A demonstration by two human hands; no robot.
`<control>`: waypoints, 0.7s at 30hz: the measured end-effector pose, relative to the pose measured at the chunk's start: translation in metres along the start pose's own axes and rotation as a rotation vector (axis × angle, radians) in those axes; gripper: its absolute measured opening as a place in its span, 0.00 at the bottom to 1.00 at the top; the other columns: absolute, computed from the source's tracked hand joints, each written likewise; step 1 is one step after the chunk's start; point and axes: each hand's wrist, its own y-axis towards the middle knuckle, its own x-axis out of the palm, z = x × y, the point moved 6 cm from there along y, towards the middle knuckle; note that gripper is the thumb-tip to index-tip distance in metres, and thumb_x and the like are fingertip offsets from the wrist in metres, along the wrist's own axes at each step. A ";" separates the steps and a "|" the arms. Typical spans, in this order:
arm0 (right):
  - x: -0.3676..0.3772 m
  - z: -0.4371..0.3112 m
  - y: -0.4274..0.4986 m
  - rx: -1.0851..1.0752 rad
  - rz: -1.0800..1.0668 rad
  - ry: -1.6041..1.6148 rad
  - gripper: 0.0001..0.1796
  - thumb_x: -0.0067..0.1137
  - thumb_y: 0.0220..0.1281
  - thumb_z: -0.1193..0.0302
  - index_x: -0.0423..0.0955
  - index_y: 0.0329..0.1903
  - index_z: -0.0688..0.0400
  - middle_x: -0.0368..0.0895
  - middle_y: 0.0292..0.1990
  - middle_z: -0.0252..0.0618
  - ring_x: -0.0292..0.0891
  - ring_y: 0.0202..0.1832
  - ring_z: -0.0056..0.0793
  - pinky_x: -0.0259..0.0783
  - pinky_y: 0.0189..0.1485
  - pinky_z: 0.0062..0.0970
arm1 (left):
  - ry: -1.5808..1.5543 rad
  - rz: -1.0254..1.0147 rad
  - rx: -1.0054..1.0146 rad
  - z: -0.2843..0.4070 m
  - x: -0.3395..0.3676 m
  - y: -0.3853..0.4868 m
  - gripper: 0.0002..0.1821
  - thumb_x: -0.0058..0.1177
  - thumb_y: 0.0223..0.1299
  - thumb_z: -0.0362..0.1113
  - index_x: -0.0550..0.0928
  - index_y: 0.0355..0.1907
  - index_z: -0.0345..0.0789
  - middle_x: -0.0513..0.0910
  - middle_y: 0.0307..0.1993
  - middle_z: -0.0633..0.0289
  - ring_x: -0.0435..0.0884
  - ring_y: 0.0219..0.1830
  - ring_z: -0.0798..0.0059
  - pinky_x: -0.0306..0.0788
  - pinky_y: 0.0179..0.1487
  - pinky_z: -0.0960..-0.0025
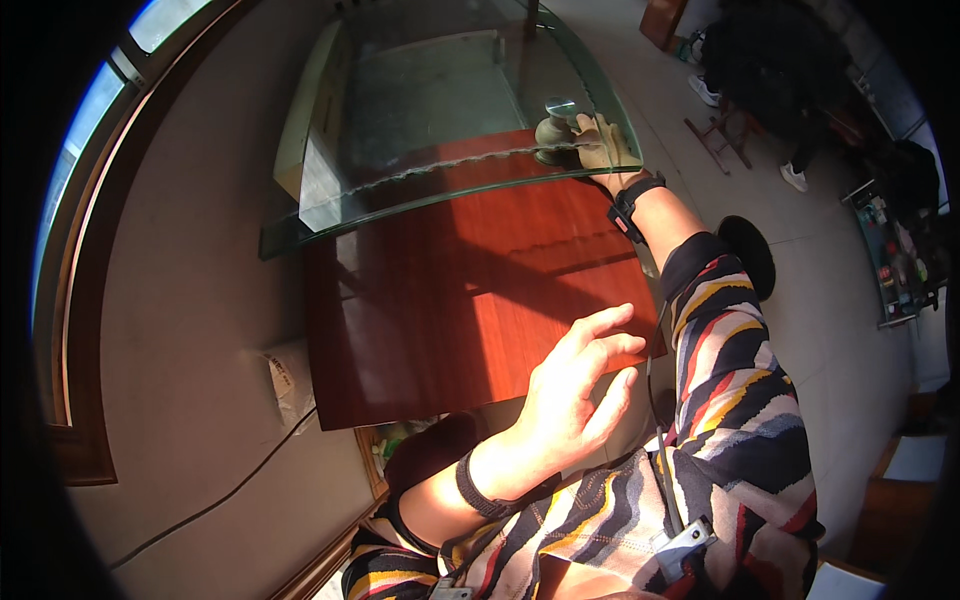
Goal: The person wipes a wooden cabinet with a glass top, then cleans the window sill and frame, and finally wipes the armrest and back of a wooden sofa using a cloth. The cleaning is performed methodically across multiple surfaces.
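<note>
A glass shelf (450,176) with a green-tinted edge stands raised over a glossy red-brown wooden tabletop (420,315). My right hand (604,146) reaches to the shelf's near right corner. Its fingers show through the glass, beside a rounded support with a shiny metal cap (556,131); whether they touch the support I cannot tell. Nearer my body, my left hand (574,382) is in bright sun over the near edge of the tabletop, its fingers apart and slightly bent, holding nothing. Both wrists wear dark bands.
A pale box-like object (315,127) is at the shelf's left. A dark cable (225,499) runs along the wall by a printed wrapper (289,382). A dark round stool seat (746,255) is right of my arm. Farther right are a person in dark clothes (780,67) and a low glass table (889,262).
</note>
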 end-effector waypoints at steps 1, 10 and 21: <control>-0.002 -0.001 -0.002 0.014 -0.051 0.076 0.16 0.52 0.71 0.69 0.78 0.58 0.54 0.76 0.51 0.46 0.77 0.52 0.42 0.76 0.53 0.39 | 0.008 -0.001 0.003 0.000 0.000 0.000 0.17 0.58 0.63 0.24 0.82 0.55 0.33 0.76 0.66 0.46 0.82 0.59 0.57 0.80 0.53 0.64; -0.034 -0.069 -0.066 0.004 -0.378 0.156 0.26 0.51 0.68 0.74 0.69 0.68 0.47 0.79 0.60 0.49 0.77 0.62 0.49 0.76 0.62 0.44 | -0.064 0.017 0.032 0.000 -0.004 -0.008 0.17 0.58 0.63 0.24 0.82 0.55 0.31 0.75 0.66 0.46 0.83 0.59 0.54 0.80 0.55 0.64; -0.060 -0.201 -0.057 -0.181 -0.186 0.165 0.28 0.51 0.69 0.69 0.69 0.72 0.51 0.74 0.66 0.51 0.72 0.65 0.52 0.70 0.68 0.47 | -0.144 0.101 0.042 0.006 -0.035 -0.029 0.17 0.57 0.63 0.23 0.81 0.55 0.31 0.77 0.65 0.46 0.85 0.56 0.56 0.82 0.54 0.63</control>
